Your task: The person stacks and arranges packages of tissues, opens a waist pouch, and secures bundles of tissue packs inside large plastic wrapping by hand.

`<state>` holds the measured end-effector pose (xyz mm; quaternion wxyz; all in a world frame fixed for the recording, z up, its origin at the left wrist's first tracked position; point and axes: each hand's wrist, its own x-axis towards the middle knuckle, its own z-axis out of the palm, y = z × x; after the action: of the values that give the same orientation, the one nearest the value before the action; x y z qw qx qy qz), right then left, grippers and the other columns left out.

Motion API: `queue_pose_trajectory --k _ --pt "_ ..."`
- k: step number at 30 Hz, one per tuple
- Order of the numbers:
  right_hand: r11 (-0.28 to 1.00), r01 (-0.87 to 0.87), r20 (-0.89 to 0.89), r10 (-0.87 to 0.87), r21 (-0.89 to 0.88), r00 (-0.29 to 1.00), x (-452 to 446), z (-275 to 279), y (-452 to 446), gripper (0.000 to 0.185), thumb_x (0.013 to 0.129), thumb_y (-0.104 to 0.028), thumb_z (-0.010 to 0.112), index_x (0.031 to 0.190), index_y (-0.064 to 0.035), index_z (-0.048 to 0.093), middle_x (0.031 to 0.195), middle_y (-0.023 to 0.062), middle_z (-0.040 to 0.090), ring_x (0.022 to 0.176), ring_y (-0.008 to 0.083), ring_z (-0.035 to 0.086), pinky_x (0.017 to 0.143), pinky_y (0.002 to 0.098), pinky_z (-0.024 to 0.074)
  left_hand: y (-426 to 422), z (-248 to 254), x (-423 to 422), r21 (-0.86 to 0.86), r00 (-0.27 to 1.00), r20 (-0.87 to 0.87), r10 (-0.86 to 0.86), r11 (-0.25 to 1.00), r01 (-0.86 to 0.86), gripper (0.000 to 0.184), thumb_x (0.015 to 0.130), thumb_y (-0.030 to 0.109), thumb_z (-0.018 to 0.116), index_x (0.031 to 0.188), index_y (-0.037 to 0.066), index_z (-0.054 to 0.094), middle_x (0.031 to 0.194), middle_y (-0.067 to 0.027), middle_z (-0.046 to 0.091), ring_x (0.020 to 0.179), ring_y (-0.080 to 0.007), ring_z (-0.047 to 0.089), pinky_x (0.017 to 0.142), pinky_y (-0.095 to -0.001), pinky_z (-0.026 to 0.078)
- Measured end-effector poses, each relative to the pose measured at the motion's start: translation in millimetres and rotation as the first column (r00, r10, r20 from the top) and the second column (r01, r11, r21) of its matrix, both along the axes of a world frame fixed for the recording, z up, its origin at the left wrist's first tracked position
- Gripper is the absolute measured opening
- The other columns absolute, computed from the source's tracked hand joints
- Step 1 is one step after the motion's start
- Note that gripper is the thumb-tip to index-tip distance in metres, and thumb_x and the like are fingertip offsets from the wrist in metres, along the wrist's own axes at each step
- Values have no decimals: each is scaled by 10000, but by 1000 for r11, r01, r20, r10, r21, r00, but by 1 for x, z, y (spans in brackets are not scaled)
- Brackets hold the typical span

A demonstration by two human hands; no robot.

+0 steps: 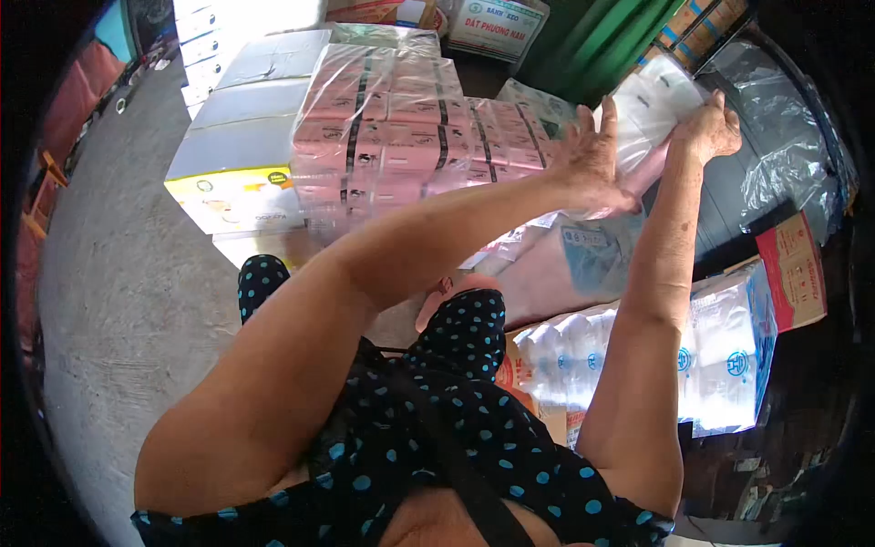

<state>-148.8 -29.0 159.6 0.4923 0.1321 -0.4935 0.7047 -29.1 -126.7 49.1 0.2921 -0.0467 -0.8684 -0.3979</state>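
A plastic-wrapped white and pink pack (653,108) is held up at the upper right, tilted. My right hand (709,132) grips its right edge with bent fingers. On the other side, my left hand (597,169) has its fingers spread, close against the pack's left side; whether the palm touches it I cannot tell. Pink plastic-wrapped packs (383,137) are stacked left of my hands, with a lower row of pink packs (510,132) beside them. Below my hands lies a large clear-wrapped bundle (556,264) with a blue patch.
White cartons (241,128) stand left of the pink stack. Wrapped white rolls (729,351) with blue logos lie at lower right, near a red carton (791,273). A green curtain (583,46) hangs behind. Grey concrete floor (109,273) runs along the left.
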Motion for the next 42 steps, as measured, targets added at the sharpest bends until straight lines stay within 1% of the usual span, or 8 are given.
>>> queue_pose_trajectory --k 10,13,15,19,24,28,31,42 --pt "806 -10 -179 144 592 973 72 32 -15 277 803 -164 615 659 59 538 693 39 550 586 123 500 562 243 422 -45 25 24 502 903 -428 -38 821 272 992 514 194 762 1294 -33 194 1089 -231 452 1015 -337 483 844 -470 418" --pt "676 584 -628 -226 448 744 85 8 16 290 808 -246 620 759 38 591 779 53 588 710 135 531 642 268 432 -59 42 29 686 817 -542 -196 458 565 853 539 130 741 1241 -53 292 1010 -201 526 908 -327 556 785 -422 467" --pt "795 399 -100 -400 457 911 65 -59 38 301 807 -256 627 940 13 602 897 77 605 878 173 541 734 297 437 -73 41 -2 706 828 -560 2 524 476 472 613 155 739 1018 1 551 903 -169 607 670 -252 602 635 -365 507" --pt "638 -710 110 762 -297 638 47 -138 24 451 776 -249 664 1097 37 531 1093 123 556 971 214 539 814 301 442 -93 45 -17 736 878 -467 -103 506 451 360 688 219 681 978 33 579 873 -139 610 681 -263 590 660 -370 488" --pt "774 -597 158 630 -209 761 13 -154 20 430 773 -264 653 1101 -6 547 1137 95 541 992 200 526 809 323 446 -109 29 -44 920 895 -194 -402 241 308 655 585 135 738 1164 -26 476 1116 -209 517 1097 -334 457 954 -440 354" --pt "849 -523 422 502 -74 755 -17 -188 17 404 765 -266 627 1098 -45 564 1081 62 568 971 170 533 758 307 454 -125 -13 -54 688 984 33 -176 718 106 330 623 171 701 878 -13 597 863 -174 614 781 -276 604 734 -323 494" --pt "802 -586 600 413 118 685 -35 -232 8 375 742 -264 611 1060 -67 595 986 38 601 915 147 549 695 282 452 -151 -48 -70 -394 969 228 94 919 3 313 673 340 666 773 45 635 810 -140 632 784 -247 608 755 -343 484" --pt "812 -580 617 424 66 663 -20 -216 -12 314 717 -197 628 971 -13 623 932 57 602 835 144 526 733 266 406 -168 -68 -39 -437 990 94 -107 889 138 444 649 492 676 784 71 635 748 -71 609 737 -217 591 725 -342 452"
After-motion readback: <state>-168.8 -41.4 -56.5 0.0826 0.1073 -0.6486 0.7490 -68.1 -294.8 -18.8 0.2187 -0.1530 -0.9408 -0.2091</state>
